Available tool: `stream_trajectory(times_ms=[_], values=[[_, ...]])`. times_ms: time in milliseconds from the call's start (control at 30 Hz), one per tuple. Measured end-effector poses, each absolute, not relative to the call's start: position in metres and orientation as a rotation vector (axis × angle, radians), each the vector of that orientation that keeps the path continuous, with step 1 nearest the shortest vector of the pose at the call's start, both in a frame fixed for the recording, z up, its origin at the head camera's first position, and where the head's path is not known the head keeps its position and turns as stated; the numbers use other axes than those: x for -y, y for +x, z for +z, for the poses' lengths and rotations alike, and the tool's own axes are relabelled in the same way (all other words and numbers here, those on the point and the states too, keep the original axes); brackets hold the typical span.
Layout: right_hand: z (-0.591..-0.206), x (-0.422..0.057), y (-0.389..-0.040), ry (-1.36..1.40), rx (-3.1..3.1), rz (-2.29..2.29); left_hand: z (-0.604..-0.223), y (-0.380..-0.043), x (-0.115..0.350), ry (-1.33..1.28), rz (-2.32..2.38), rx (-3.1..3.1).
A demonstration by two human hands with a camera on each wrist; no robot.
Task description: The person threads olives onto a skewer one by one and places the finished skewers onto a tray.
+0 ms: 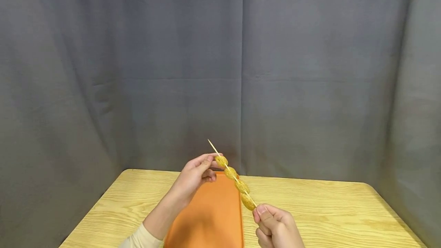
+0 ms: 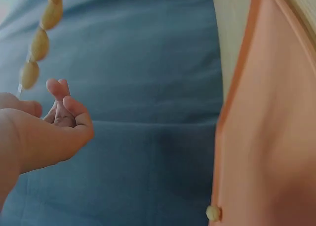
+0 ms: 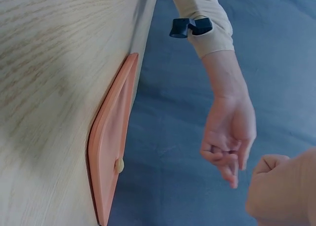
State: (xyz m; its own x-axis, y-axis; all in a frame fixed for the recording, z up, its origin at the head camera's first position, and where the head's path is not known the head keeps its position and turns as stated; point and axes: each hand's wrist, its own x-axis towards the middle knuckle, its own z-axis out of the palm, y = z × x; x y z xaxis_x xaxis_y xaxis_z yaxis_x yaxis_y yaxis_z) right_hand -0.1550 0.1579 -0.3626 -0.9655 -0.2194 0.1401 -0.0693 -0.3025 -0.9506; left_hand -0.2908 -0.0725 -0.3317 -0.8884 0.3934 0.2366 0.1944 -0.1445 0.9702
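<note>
A thin wooden skewer (image 1: 214, 147) carries several golden-brown oval balls (image 1: 242, 186), threaded in a row. It slants from upper left to lower right above the table. At its lower end, my right hand (image 1: 278, 225) pinches the stick between thumb and fingers. My left hand (image 1: 194, 177) is beside the uppermost ball (image 1: 221, 160), index finger extended behind it and thumb close to its side; firm contact cannot be made out. Loosely bent fingers of that left hand (image 2: 54, 132) show in the left wrist view. The right wrist view does not show the skewer.
An orange tray (image 1: 210, 209) lies on the light wooden table (image 1: 310, 202), below the hands. One small pale round ball (image 2: 213, 213) is at the tray's edge. Grey curtains (image 1: 172, 68) hang behind the table and along its sides.
</note>
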Motion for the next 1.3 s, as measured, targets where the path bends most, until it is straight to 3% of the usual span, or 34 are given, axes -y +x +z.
stream_trajectory(times_ms=[500, 867, 1300], values=[[-0.361, -0.166, -0.151, -0.359, -1.84, -2.443, -0.363, -0.348, 0.075, 0.574, 1.876, -2.516], [-0.363, -0.175, -0.147, -0.295, -1.907, -2.452, -0.392, -0.394, 0.057, 0.589, 1.057, -3.161], [-0.365, -0.169, -0.149, -0.329, -1.883, -2.482, -0.416, -0.417, 0.071, 0.47, 0.387, -3.26]])
